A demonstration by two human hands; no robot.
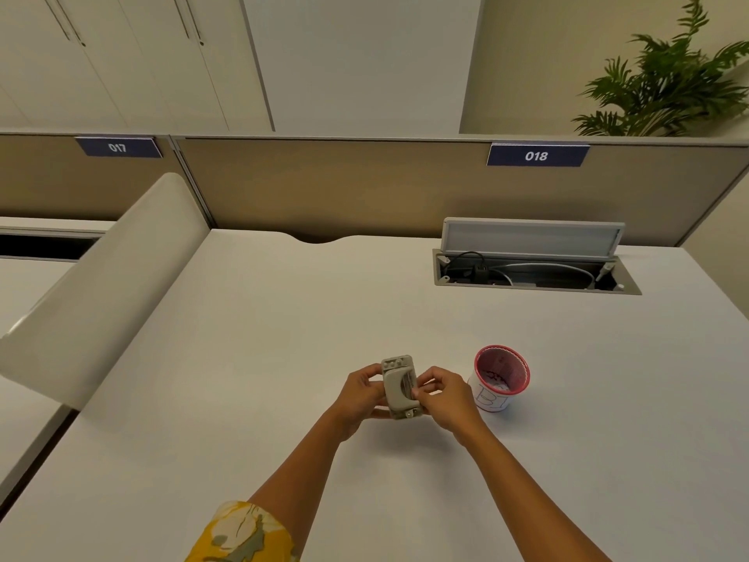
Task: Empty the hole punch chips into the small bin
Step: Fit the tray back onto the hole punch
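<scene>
A small grey hole punch (399,386) is held up on end above the white desk (283,326), between both hands. My left hand (362,393) grips its left side and underside. My right hand (444,397) pinches its right edge with thumb and fingertips. Just to the right of my right hand stands the small bin (501,377), a white paper cup with a red rim and a handwritten label, upright, with small chips visible at its bottom. The punch is left of the bin, not over it.
An open cable hatch (535,261) with its lid raised and wires inside sits at the back right of the desk. A beige partition (344,184) bounds the far edge. A curved white divider (105,302) stands to the left. A plant (664,83) is beyond the partition.
</scene>
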